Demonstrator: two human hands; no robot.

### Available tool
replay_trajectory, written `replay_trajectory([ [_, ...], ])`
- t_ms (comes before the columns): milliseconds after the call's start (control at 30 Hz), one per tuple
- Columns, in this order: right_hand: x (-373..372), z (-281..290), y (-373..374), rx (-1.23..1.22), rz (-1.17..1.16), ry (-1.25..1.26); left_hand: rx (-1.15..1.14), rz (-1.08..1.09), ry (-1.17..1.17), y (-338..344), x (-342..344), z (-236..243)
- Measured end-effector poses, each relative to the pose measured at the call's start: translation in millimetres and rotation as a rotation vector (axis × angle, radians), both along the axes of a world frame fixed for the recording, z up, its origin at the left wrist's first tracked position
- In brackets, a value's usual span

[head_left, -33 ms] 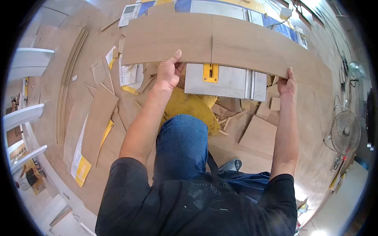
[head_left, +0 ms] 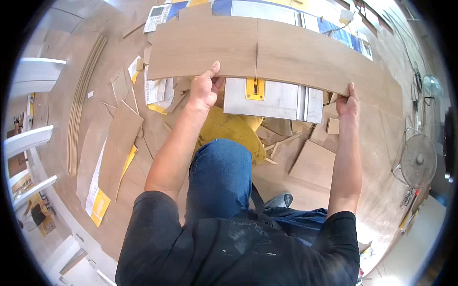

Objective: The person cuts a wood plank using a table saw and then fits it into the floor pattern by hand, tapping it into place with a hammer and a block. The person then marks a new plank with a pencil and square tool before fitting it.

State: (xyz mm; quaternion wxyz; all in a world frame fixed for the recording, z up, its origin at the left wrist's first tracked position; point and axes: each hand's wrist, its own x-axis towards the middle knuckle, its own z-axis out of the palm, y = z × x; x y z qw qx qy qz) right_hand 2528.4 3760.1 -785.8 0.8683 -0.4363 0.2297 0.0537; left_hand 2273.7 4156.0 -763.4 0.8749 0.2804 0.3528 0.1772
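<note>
A long wood-toned floorboard (head_left: pixel 205 50) lies across a small table saw with a grey metal top (head_left: pixel 281 102) and a yellow insert (head_left: pixel 255 89). A thin straight line crosses the board above the insert, darker toward the near edge; whether it parts the board fully I cannot tell. My left hand (head_left: pixel 205 88) grips the near edge left of the line, thumb on top and fingers curled underneath. Farther right, my right hand (head_left: pixel 349 101) holds the same edge, with one digit on the upper face and the rest partly hidden below. The saw blade is hidden.
A yellow bag-like object (head_left: pixel 224 131) lies between saw and knee. Board offcuts (head_left: pixel 312 162) litter the floor on both sides, with a longer piece (head_left: pixel 119 143) at left. Stacked long strips (head_left: pixel 83 105) lie farther left. A fan (head_left: pixel 418 160) stands at right, near cables.
</note>
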Motion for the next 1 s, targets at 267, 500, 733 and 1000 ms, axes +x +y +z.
replay_trajectory([
  [267, -16, 2, -4, -0.021, -0.018, 0.015, 0.014, -0.007, -0.019, -6, -10, -4],
  [500, -25, 6, -8, -0.037, -0.009, 0.046, -0.025, 0.015, -0.008, -10, -18, -5],
  [733, -35, 4, -14, -0.075, -0.014, 0.071, -0.033, 0.028, 0.064, -15, -27, -2],
  [1000, -38, -1, -26, -0.034, 0.036, 0.078, -0.030, -0.004, 0.026, -17, -35, 0],
])
